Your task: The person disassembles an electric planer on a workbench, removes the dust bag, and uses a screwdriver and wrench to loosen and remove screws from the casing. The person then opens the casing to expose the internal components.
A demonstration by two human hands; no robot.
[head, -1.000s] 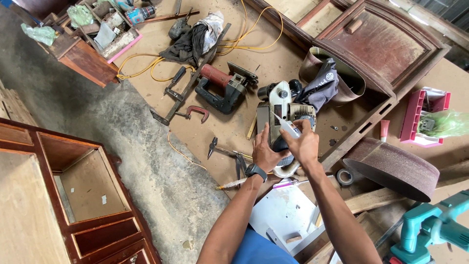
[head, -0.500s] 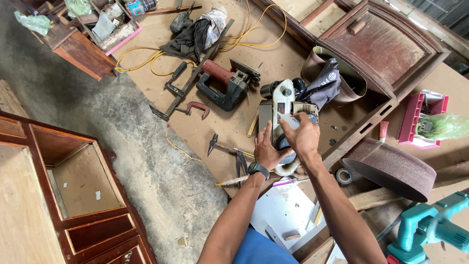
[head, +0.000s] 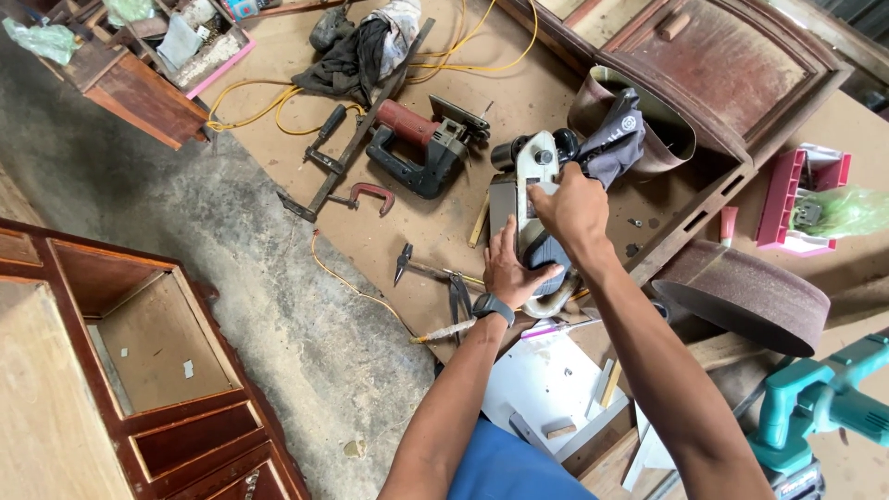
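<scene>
You have a grey and cream belt sander point(head: 530, 199) under your hands, beside a red and black jigsaw point(head: 421, 148). A yellow cord point(head: 278, 97) loops past a red clamp point(head: 370, 196); right, a pink tray point(head: 787, 199), a teal power tool point(head: 820, 407) and a brown sanding belt point(head: 750, 292).

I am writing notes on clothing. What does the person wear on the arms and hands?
Both forearms are bare, with no sleeves and no gloves. The left hand has a dark wristwatch with a dark strap at its wrist. The right hand wears nothing visible.
</scene>
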